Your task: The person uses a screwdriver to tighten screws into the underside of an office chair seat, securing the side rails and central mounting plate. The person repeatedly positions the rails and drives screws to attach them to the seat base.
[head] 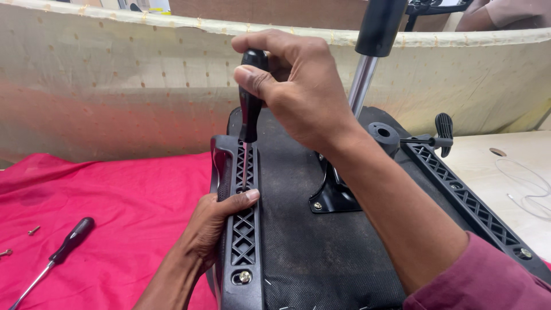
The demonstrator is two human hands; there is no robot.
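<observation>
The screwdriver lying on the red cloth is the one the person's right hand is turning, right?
No. In the head view the right hand grips a different screwdriver, upright over the chair's armrest bracket. The one on the red cloth, the spare screwdriver, lies untouched.

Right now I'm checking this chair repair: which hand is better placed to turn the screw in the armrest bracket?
The right hand. It already grips the screwdriver upright, with the shaft down in the armrest bracket. The left hand is busy steadying that bracket from the side.
</observation>
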